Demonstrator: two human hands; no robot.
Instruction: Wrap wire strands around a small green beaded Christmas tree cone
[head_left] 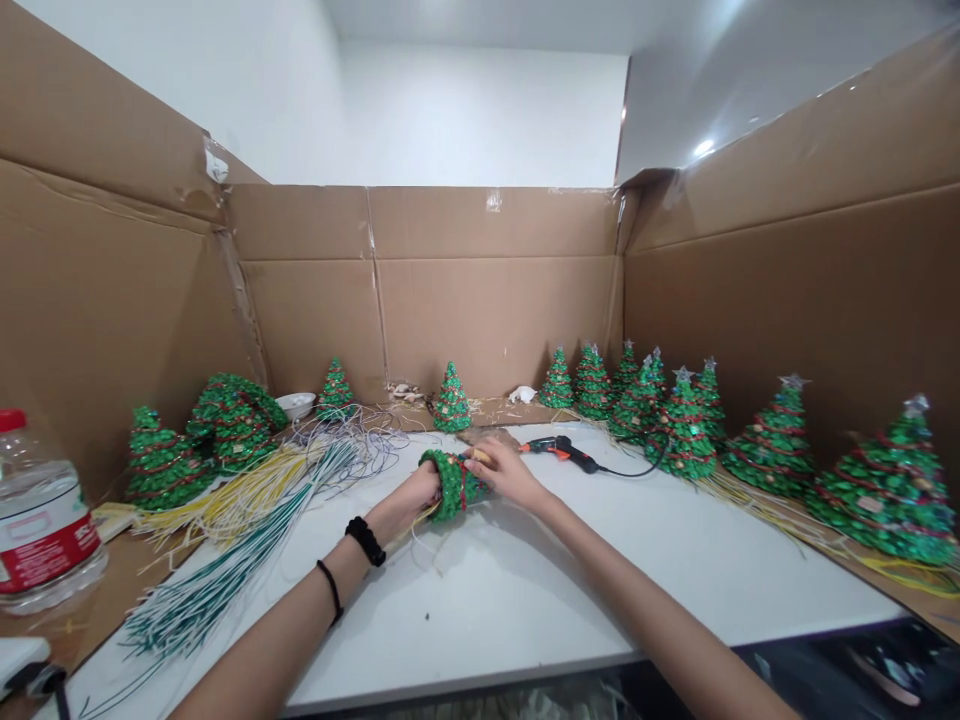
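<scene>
A small green tinsel Christmas tree (pixel 452 490) lies tipped on its side over the white tabletop, its open base towards me and a red garland around it. My left hand (pixel 427 487) reaches into that base and holds the tree from inside, so its fingers are hidden. On the tree's right side, my right hand (pixel 504 470) has its fingers closed in a pinch at the surface. A small yellowish piece shows at those fingertips, too small to name. Thin pale wires hang below the tree. Just beyond my right hand lies a glue gun (pixel 559 449) with orange parts.
Bundles of green wires (pixel 247 555) and yellow wires (pixel 232 490) spread at the left, near a water bottle (pixel 45 530). Several finished trees (pixel 684 425) line the right side; another tree (pixel 451 398) stands at the back. Cardboard walls (pixel 495 310) enclose the table. A white bowl (pixel 295 404) sits back left.
</scene>
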